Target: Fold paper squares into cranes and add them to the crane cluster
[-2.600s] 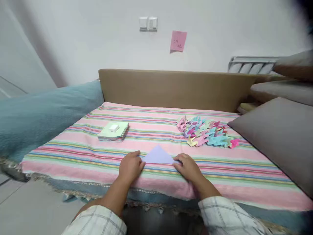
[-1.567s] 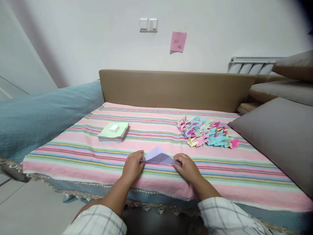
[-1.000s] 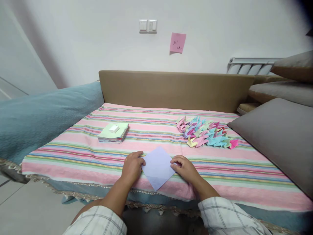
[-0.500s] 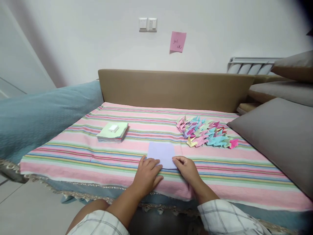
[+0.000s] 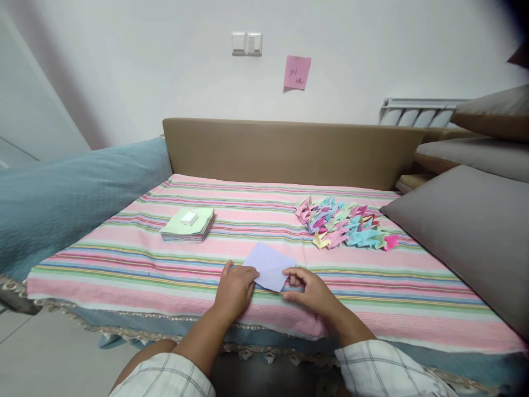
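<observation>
A lavender square of paper (image 5: 269, 264) lies on the striped pink cloth (image 5: 372, 286), turned at a slant. My left hand (image 5: 235, 286) rests on the cloth with its fingertips on the sheet's near left edge. My right hand (image 5: 311, 288) pinches the sheet's near right corner between thumb and fingers. Both hands sit near the cloth's front edge.
A stack of coloured paper squares (image 5: 188, 224) with a small white block on top lies back left. A heap of folded paper cranes (image 5: 343, 227) lies back right. Grey cushions (image 5: 463, 231) rise on the right, a teal blanket (image 5: 74, 193) on the left.
The folded triangle was opened into a flat square, then turned on the cloth. My left hand moved from its left corner to its near edge; the sheet now sits slanted.
</observation>
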`<action>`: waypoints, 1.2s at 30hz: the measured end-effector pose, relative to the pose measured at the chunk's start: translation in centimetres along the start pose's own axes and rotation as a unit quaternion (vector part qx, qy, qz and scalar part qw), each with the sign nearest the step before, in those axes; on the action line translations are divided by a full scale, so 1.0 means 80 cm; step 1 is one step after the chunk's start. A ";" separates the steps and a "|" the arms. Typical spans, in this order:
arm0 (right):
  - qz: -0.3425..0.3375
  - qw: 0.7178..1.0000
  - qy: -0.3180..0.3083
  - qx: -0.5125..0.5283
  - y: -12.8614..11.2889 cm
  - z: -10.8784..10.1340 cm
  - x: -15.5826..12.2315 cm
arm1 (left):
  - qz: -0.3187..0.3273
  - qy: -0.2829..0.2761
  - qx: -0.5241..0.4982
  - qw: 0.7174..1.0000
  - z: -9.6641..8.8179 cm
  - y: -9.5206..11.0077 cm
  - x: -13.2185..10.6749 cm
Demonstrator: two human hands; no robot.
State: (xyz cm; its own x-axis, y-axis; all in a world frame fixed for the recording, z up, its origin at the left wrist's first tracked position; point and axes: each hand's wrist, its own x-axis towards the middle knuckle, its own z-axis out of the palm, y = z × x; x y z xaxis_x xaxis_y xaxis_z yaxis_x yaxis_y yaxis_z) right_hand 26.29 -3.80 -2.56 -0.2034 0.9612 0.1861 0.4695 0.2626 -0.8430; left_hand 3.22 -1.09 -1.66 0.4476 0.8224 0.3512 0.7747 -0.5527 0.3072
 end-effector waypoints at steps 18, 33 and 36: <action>-0.009 0.984 0.026 -0.177 0.025 -0.015 0.008 | -0.030 -0.032 0.007 0.999 -0.019 -0.024 0.004; 0.051 0.972 0.093 -0.209 0.026 -0.008 0.017 | -0.099 0.001 0.077 0.992 -0.022 -0.024 0.010; 0.060 0.970 0.095 -0.216 0.026 -0.007 0.017 | -0.101 -0.004 0.095 0.990 -0.023 -0.023 0.011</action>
State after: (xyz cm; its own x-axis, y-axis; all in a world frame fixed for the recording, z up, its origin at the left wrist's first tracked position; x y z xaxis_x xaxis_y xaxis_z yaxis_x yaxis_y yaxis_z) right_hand 27.43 -1.87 -3.75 0.0181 0.9746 0.2232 0.8042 0.1184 -0.5824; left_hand 1.37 0.40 -0.27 0.2791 0.9149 0.2916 0.9182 -0.3432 0.1980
